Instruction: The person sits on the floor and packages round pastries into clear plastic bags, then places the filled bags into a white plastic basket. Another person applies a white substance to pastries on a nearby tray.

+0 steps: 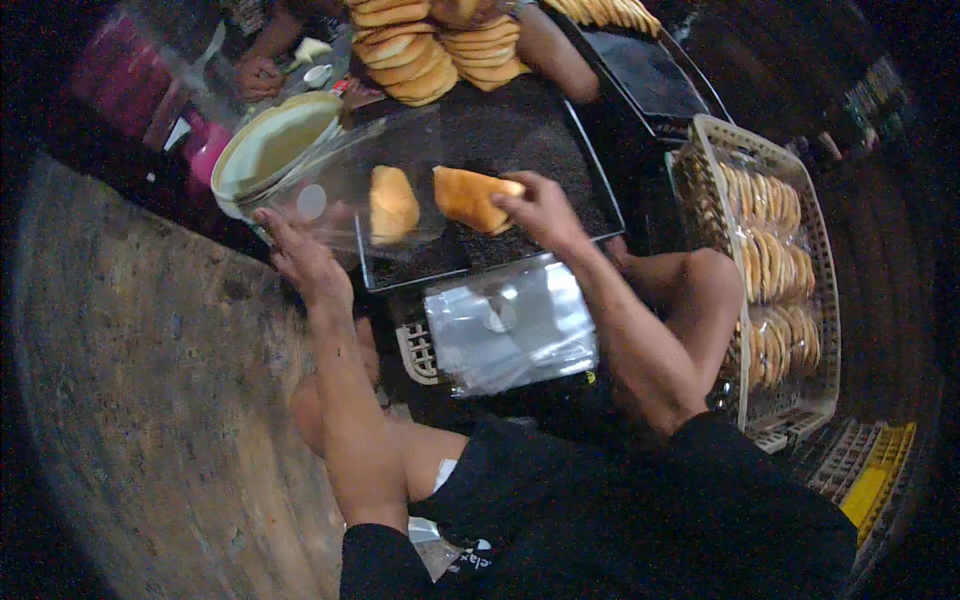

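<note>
My right hand (541,210) grips one end of a golden-brown bread bun (471,196) above a dark baking tray (510,142). My left hand (311,259) holds a clear plastic bag (341,214), blurred, with a pale round mark on it. The bag stretches rightward over the tray's left edge. A second bun (394,206) shows at the bag's right part; whether it lies inside or beneath the film cannot be told. Just below the tray, nearest my body, is a stack of clear plastic bags (514,326).
Piled buns (405,56) stand at the tray's far end, near another person's arm (559,52). A pale oval tub (274,150) sits left of the tray. To the right, a plastic crate (829,330) holds bagged buns (780,266). Another tray (637,71) lies at the far right.
</note>
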A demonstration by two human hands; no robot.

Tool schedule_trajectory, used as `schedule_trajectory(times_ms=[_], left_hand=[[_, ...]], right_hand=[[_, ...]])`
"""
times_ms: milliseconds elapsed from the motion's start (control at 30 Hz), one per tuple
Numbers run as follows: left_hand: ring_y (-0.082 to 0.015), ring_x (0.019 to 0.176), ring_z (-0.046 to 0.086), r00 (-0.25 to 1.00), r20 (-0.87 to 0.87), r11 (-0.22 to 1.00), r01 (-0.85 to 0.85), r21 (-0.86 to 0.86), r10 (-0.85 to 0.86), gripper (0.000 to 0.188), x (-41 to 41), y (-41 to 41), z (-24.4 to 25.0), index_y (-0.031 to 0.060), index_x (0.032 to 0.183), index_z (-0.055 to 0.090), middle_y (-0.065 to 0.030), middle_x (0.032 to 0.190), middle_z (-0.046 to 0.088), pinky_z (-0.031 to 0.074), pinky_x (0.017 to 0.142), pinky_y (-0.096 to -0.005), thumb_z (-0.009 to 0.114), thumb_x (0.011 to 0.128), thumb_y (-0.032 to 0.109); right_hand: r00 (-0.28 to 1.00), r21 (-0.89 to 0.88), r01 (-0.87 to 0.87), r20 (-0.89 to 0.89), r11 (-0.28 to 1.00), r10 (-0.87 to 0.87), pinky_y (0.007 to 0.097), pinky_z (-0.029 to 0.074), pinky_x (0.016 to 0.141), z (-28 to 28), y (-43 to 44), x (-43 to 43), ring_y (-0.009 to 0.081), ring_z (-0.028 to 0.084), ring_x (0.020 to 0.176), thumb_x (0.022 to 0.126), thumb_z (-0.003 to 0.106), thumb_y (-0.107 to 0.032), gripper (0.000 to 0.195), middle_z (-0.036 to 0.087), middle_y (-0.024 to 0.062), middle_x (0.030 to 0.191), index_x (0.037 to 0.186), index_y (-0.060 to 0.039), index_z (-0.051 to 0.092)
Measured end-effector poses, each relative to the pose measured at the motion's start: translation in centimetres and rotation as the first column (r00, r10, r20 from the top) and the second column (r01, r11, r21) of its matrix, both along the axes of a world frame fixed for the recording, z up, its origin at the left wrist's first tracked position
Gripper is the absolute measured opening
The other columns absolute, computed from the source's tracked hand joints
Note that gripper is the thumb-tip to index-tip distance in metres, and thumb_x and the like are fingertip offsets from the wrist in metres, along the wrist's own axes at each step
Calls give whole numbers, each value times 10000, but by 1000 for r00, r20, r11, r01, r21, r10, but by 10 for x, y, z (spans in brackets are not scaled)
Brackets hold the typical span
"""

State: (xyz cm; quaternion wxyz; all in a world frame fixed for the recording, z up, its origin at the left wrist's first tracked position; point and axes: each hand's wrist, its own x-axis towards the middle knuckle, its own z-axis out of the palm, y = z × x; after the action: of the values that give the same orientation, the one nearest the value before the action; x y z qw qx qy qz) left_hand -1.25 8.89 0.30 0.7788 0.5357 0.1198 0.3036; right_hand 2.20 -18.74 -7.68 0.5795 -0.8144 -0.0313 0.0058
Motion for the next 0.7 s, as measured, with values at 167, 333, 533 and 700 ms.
schedule_trajectory(times_ms=[167,333,533,700], left_hand=[[-288,1024,554,1000,-6,981,0,196,1,594,-3,-14,-9,-52,905,483,-201,1166,535,501,935,-453,358,971,525],[-326,1204,488,958,-134,942,275,190,-253,633,-2,-54,-16,-71,976,482,-231,1272,499,544,866,-432,370,953,552],[-273,1122,556,795,-56,792,607,64,-605,564,-25,-97,-24,63,1354,361,-143,1324,461,559,835,-411,497,947,428],[-250,1081,573,847,-16,799,495,-341,-531,586,-28,-95,-2,96,1341,389,-97,1270,501,548,858,-399,641,879,353]], right_hand=[[977,579,115,-213,807,13,374,460,928,111,-93,-80,270,552,1096,814,633,-222,583,544,192,1202,1296,32,426],[999,302,5,-34,953,5,326,436,901,137,-110,-70,224,566,1007,800,636,-230,576,584,157,1113,1295,0,451],[995,272,-96,24,957,93,303,471,786,121,-57,-50,188,604,887,797,724,-344,704,633,159,974,1283,50,403],[950,433,-22,289,901,-116,315,437,896,129,5,-74,176,550,1027,873,642,-253,435,598,112,1031,1193,10,509]])
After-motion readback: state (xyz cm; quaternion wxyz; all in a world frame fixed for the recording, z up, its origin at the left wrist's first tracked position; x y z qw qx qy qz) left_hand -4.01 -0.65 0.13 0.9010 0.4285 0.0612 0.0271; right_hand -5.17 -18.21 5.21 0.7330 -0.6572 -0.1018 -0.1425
